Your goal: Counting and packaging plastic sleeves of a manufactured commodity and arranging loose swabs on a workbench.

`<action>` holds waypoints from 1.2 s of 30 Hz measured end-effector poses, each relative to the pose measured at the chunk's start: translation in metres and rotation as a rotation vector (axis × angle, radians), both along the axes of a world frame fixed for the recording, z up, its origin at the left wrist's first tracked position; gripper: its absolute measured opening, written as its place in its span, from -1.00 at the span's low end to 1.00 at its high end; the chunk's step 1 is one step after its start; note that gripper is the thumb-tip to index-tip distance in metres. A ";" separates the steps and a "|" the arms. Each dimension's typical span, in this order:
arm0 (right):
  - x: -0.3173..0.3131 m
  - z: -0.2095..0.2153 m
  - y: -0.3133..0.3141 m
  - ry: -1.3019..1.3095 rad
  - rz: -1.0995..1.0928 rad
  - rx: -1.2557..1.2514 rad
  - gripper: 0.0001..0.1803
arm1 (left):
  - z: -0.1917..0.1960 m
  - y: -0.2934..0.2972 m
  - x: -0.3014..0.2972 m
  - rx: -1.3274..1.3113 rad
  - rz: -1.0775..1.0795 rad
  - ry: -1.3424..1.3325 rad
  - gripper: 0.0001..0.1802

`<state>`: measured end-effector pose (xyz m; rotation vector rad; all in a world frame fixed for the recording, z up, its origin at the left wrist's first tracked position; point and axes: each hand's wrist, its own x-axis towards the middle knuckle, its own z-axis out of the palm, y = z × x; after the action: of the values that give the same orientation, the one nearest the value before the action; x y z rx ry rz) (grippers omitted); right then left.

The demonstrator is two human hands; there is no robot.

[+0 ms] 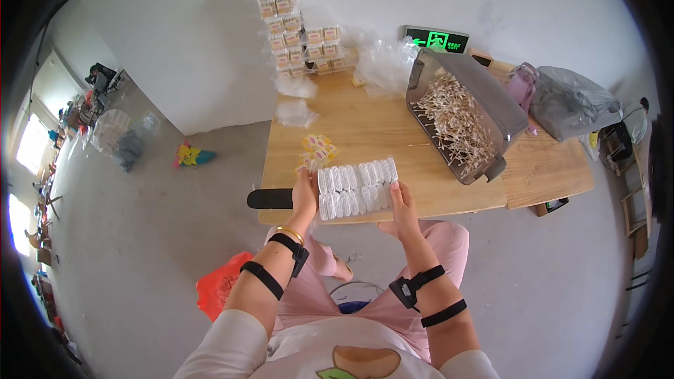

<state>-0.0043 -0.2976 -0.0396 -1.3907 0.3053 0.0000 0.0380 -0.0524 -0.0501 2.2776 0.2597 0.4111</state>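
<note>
Over the front edge of the wooden table (pixel 337 121), I hold a flat block of white cotton swab bundles (pixel 357 188), set in two rows. A film of clear plastic seems to wrap it. My left hand (pixel 305 200) grips the block's left end, thumb along its side. At the right end, my right hand (pixel 403 207) is closed on it with the thumb in front. Just beyond my left hand lie yellow-and-white printed cards (pixel 318 147). A flat black bar (pixel 269 198) with a rounded end juts out past the table's left edge beside my left wrist.
A grey plastic bin (pixel 507 109) lies tipped on the right, with many loose swabs (pixel 453 116) in it. Packaged boxes (pixel 281 24) are stacked against the wall. Clear bags (pixel 385 67) stand at the back, a grey bag (pixel 572 102) far right. A red bag (pixel 221 284) sits on the floor.
</note>
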 end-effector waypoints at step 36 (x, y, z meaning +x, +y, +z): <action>0.016 0.013 -0.065 -0.391 0.139 -0.885 -0.59 | 0.043 0.019 -0.064 0.279 -0.612 -0.234 -0.86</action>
<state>0.0114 -0.3628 -0.0262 -2.2389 -0.1529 -0.3227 -0.0259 -0.0338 -0.0068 2.4010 -0.6357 0.3976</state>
